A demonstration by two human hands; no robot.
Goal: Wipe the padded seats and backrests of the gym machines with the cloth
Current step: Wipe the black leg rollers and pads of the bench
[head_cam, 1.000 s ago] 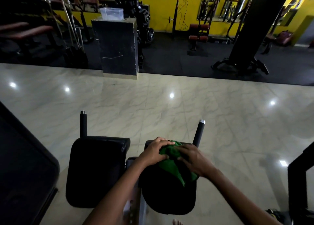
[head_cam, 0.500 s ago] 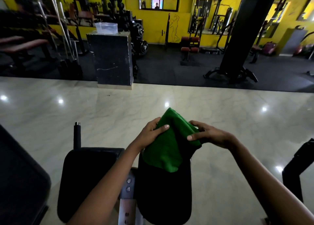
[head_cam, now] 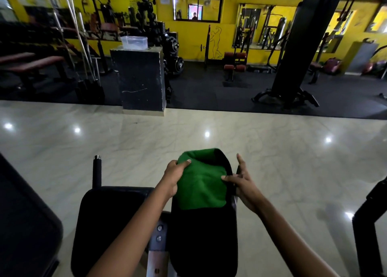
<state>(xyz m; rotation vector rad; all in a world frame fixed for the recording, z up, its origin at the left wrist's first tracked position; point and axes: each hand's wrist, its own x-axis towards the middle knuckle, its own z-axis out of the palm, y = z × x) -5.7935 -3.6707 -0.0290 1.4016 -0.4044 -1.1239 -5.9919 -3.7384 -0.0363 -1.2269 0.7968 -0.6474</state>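
Observation:
A green cloth (head_cam: pixel 201 180) lies spread over the far end of the right black pad (head_cam: pixel 204 239) of a gym machine. My left hand (head_cam: pixel 174 176) grips the cloth's left edge, thumb on top. At the cloth's right edge my right hand (head_cam: pixel 244 184) pinches it with thumb and a finger, the other fingers spread upward. The left black pad (head_cam: pixel 111 224) sits beside it, bare, with a black handle post (head_cam: pixel 97 170) rising behind it.
A metal bracket (head_cam: pixel 158 235) joins the two pads. A dark padded edge (head_cam: pixel 25 224) stands at the left, a black frame (head_cam: pixel 370 224) at the right. Glossy tile floor (head_cam: pixel 209 130) stretches ahead to a black pedestal (head_cam: pixel 142 80) bearing a plastic tub (head_cam: pixel 134 42), and further machines.
The cloth went from bunched on the pad to lifted, then spread flat over the pad's far end. Both hands moved apart to its edges.

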